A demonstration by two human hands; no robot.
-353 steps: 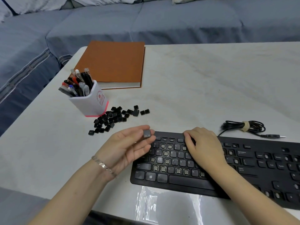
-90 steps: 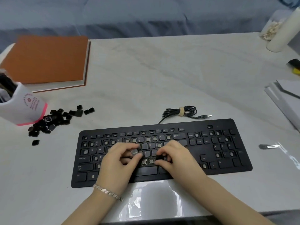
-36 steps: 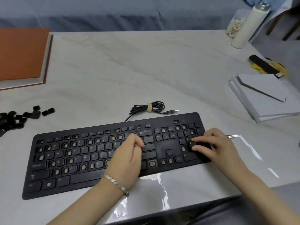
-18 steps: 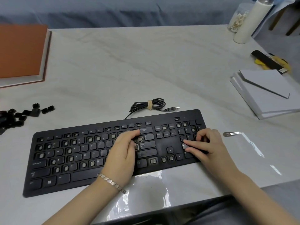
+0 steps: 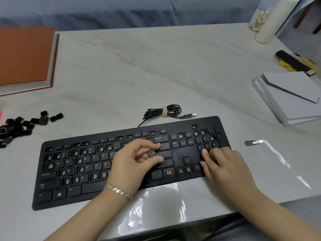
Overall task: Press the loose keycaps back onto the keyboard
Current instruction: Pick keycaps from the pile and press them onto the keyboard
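Note:
A black keyboard [image 5: 73, 188] lies near the table's front edge, with many bare switch posts among its fitted keys. My left hand [image 5: 133, 164] hovers over its middle and pinches one small black keycap [image 5: 151, 153] between thumb and fingers. My right hand [image 5: 224, 164] rests on the number pad, fingertips pressing down on the keys there. A pile of loose black keycaps [image 5: 26, 126] sits on the table at the far left.
The keyboard's coiled cable [image 5: 165, 111] lies just behind it. An orange book [image 5: 24, 56] is at the back left. A stack of white sheets [image 5: 291, 96], a black and yellow object [image 5: 295, 62] and a white bottle [image 5: 271, 20] stand at the right.
My left hand has turned up and now shows the keycap pinched in its fingers. My right hand stays on the number pad, its fingers a little flatter.

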